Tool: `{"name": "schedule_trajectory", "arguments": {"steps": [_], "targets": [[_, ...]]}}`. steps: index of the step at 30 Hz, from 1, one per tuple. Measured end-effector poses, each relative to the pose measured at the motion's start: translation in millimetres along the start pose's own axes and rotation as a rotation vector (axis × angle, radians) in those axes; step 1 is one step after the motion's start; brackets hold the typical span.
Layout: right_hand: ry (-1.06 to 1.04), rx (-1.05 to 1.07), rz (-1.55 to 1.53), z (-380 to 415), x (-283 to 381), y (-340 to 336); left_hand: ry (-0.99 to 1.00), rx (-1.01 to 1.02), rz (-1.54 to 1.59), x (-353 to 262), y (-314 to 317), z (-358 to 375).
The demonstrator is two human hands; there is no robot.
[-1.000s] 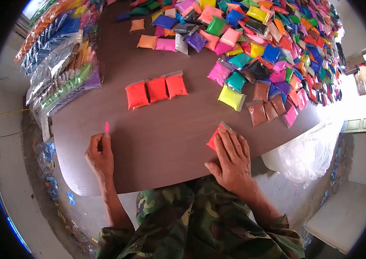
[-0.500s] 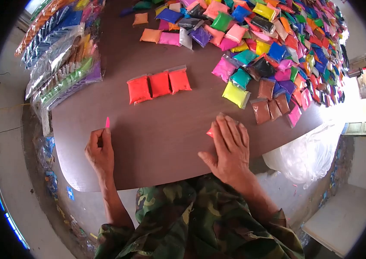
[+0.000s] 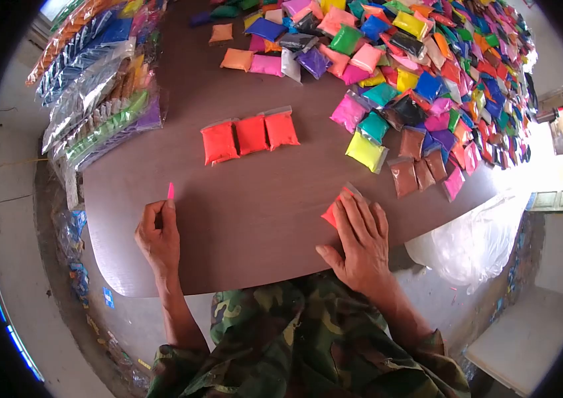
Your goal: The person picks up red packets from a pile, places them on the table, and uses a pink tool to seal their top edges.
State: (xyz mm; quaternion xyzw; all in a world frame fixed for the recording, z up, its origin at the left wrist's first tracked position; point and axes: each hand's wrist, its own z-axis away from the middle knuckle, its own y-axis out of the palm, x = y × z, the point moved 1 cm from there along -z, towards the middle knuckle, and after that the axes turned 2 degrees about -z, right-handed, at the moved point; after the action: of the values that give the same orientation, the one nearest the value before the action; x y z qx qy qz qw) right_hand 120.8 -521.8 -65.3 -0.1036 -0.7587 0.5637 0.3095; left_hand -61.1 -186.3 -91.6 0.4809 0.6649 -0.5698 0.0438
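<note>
My right hand (image 3: pixel 360 240) lies flat, fingers together, pressing a red-orange powder packet (image 3: pixel 332 211) onto the brown table (image 3: pixel 248 199) near its front edge; only the packet's upper left part shows. My left hand (image 3: pixel 159 233) rests on the table to the left, pinching a small pink stick (image 3: pixel 171 191) that points upward. Three red-orange packets (image 3: pixel 250 136) lie side by side in a row farther back, between the two hands.
A large heap of coloured powder packets (image 3: pixel 427 66) covers the table's back and right. Long bagged strips of packets (image 3: pixel 96 99) hang over the left edge. A white plastic bag (image 3: pixel 474 239) sits on the floor at the right.
My right hand slid forward over the packet, then back toward me, so more of the packet shows again. The left hand has stayed put with the pink stick.
</note>
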Motion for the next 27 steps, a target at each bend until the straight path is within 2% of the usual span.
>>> {"name": "schedule_trajectory", "arguments": {"steps": [9, 15, 19, 25, 27], "targets": [[-0.010, -0.010, 0.039, -4, 1, -1, -0.055, 0.054, -0.003, -5, -4, -1], [-0.009, -0.086, -0.141, -7, -10, -17, -0.051, 0.043, -0.019, -4, -5, -1], [-0.008, -0.119, -0.052, 2, -12, -27, -0.046, 0.018, -0.014, -4, 0, 0], [-0.025, -0.051, 0.018, 6, -9, -8, 0.018, 0.004, -0.007, 3, 1, 0], [-0.035, -0.055, 0.022, 0, -10, -12, -0.019, 0.013, -0.010, 3, 1, 0]]}}
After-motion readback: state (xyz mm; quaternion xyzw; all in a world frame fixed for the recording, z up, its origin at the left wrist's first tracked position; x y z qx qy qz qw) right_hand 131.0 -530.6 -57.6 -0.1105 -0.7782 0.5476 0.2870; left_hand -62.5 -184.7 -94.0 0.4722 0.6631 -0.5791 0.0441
